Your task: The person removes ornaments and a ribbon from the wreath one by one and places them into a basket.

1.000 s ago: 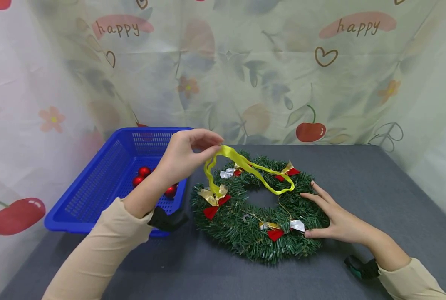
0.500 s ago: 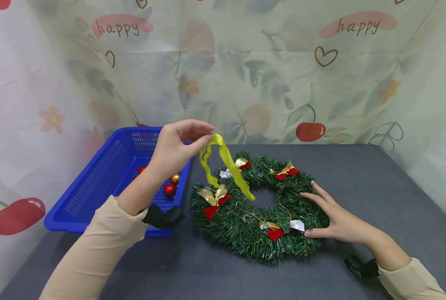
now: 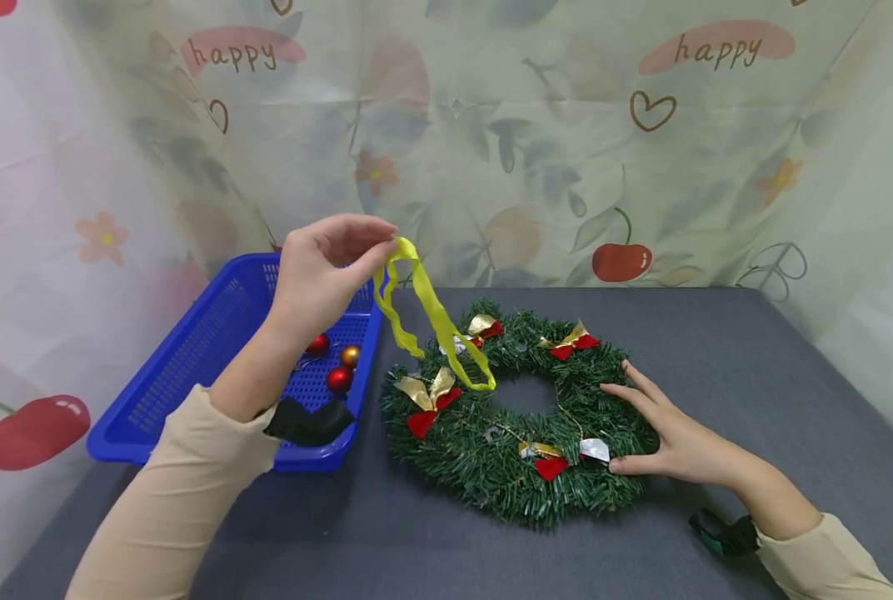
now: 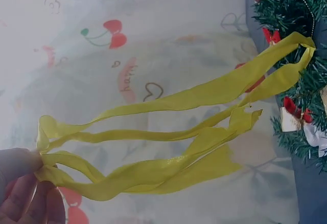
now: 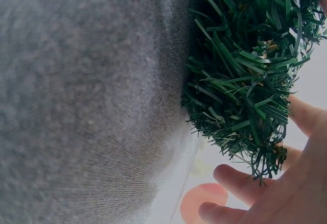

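Note:
My left hand (image 3: 317,271) pinches a yellow ribbon (image 3: 435,315) between thumb and fingertips, raised over the right side of the basket. The ribbon hangs in long loops and loose ends; its lower loop reaches the left part of the wreath as seen in the head view. In the left wrist view the ribbon (image 4: 173,99) spreads out from the pinch. The green wreath (image 3: 491,467) lies flat on the table, with red, gold and silver bows on it. My right hand (image 3: 682,442) rests on the wreath's right edge with spread fingers; the right wrist view shows fingers (image 5: 240,183) against the needles.
A blue plastic basket (image 3: 154,400) stands left of the wreath. Red baubles (image 3: 339,380) and a gold bauble (image 3: 351,357) lie inside it. A grey cloth covers the table (image 3: 731,367). A patterned curtain (image 3: 461,167) hangs behind.
My left hand has moved left and up, drawing the ribbon from over the wreath's middle toward the basket. The right hand and the wreath have stayed in place.

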{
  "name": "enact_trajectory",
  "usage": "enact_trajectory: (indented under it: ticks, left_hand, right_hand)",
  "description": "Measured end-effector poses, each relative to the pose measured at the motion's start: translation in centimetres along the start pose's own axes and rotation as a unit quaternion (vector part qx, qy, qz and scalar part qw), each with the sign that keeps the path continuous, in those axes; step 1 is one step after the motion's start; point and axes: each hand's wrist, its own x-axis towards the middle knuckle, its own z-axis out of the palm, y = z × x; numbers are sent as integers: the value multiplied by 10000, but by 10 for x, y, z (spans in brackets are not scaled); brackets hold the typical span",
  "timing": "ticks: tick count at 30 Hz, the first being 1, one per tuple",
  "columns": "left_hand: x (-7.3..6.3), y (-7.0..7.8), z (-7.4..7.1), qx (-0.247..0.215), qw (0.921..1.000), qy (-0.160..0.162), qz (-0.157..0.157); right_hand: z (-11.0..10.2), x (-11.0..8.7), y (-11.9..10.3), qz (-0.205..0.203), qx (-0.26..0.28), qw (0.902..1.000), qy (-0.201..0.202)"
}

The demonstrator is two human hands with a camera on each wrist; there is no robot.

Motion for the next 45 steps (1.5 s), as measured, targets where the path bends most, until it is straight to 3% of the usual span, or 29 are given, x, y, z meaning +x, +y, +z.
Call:
enact_trajectory:
  ticks: [9,16,23,31,35,45]
  left_hand:
    - [4,2,-12,-190,9989,423,73]
    - [9,1,-23,-495,9936,1013,99]
    - [13,2,-36,-1184,9789,1665,-3]
    - [16,-5,-50,-1915,9564,2198,196]
    - [17,-12,-57,-2018,9491,2417,131]
    - [15,-41,-74,-1508,9473,2781,-494]
  right_hand:
    - [0,1,0,-28,-3,10000,16]
    - [0,1,1,-46,-25,10000,26]
    - [1,0,1,16,9,10000,25]
    - [1,0,1,-36,42,10000,14]
    - [1,0,1,-9,73,10000,1]
    - [0,0,0,-49,111,9999,-17]
